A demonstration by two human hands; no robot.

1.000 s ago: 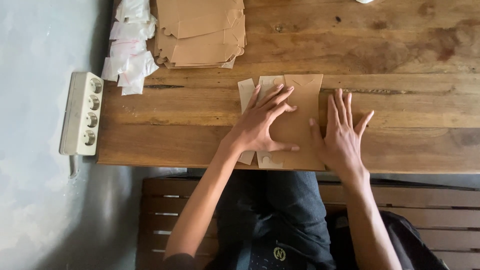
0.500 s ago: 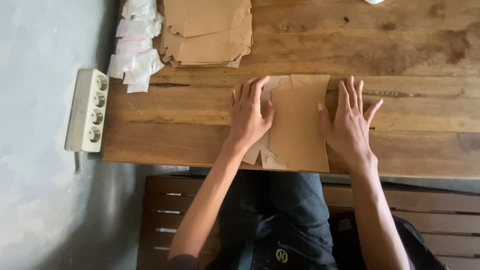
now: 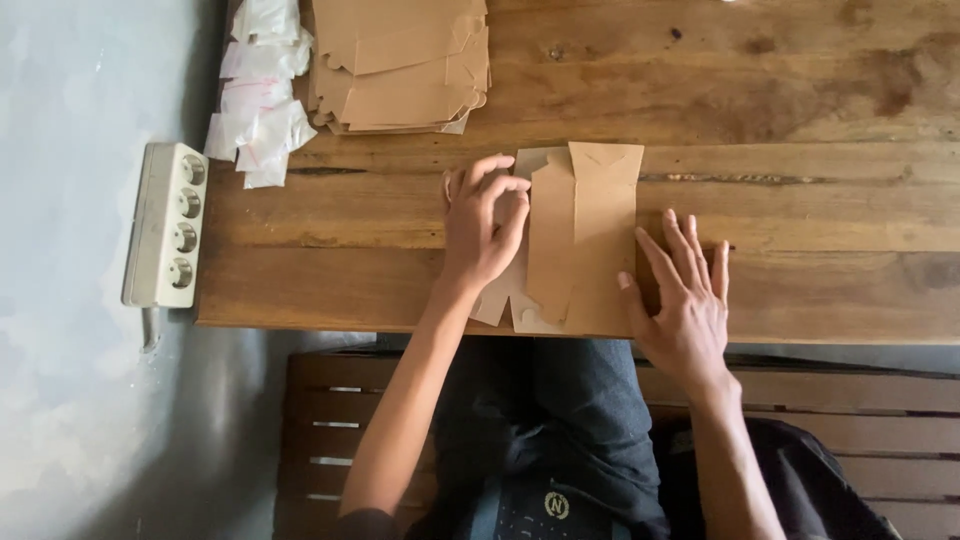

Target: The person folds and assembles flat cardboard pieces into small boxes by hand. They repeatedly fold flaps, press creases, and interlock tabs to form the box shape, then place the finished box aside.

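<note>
A flat brown cardboard box blank [image 3: 590,240] lies on the wooden table [image 3: 800,180] near its front edge, partly folded, with a flap turned over its left side. My left hand [image 3: 485,225] curls its fingers on that folded flap and presses its left edge. My right hand [image 3: 685,295] rests flat with fingers spread on the table, touching the blank's right edge.
A stack of unfolded brown cardboard blanks [image 3: 400,60] sits at the table's far left. Beside it lies a pile of small white plastic packets [image 3: 260,100]. A white power strip [image 3: 165,225] is fixed by the table's left end. A wooden bench [image 3: 330,430] is below.
My left hand has folded a flap of the blank over and now curls on it. My right hand slid down and right, off the blank's face to its right edge.
</note>
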